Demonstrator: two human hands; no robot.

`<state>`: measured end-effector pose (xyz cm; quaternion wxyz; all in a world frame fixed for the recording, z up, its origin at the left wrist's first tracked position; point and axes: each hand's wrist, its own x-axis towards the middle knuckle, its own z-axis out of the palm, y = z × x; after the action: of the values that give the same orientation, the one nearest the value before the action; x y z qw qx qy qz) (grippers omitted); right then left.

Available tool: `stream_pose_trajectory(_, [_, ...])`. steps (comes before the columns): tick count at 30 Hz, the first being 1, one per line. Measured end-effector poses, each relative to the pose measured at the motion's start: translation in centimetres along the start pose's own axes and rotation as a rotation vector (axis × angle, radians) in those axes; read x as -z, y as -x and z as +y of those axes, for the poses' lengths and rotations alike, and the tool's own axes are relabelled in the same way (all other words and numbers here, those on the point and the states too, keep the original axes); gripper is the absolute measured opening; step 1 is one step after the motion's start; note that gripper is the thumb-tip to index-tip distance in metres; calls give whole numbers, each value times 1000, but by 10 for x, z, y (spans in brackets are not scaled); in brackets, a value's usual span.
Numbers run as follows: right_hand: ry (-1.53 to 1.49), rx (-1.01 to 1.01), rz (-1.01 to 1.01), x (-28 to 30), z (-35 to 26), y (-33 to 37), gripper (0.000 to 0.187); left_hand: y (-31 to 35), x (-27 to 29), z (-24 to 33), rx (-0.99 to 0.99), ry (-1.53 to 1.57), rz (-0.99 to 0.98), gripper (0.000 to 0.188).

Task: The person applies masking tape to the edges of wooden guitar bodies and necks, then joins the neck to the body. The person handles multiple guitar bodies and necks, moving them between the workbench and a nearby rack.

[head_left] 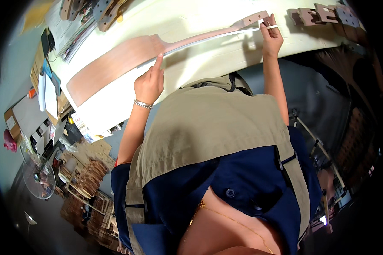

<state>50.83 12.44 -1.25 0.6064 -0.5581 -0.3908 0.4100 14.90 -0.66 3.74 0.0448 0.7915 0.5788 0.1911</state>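
Head view, white strip (pixel 204 41), end unclear at right hand (pixel 272 39)

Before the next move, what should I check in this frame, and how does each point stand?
1. Paddle-shaped wooden piece lying on the pale table: ok, wide end to the left, holed narrow end to the right.
2. Left hand in place: ok, index finger extended to the wood's near edge.
3. Right hand in place: ok, at the narrow end; its exact grip is unclear.
4. Thin straight strip touching the wood along its whole length: cannot tell.
5. Wrists free of jewellery: not ok, a silvery bracelet is on the left one.
6. Upper-right wooden parts apart from the piece: ok.
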Motion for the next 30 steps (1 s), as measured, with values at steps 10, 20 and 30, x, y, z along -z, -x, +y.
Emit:
stream_pose_trajectory(10, [-36,37,-20,2,9,1,52,-27,-11,28,-51,56,-158,64])
stream_pose_trajectory(20, [-47,59,7,-1,10,2,50,-101,-69,102,-236,-18,-318,74])
stream_pose_trajectory(30, [-5,122,52,-1,18,3,48,-177,-61,87,27,441,-445,34])
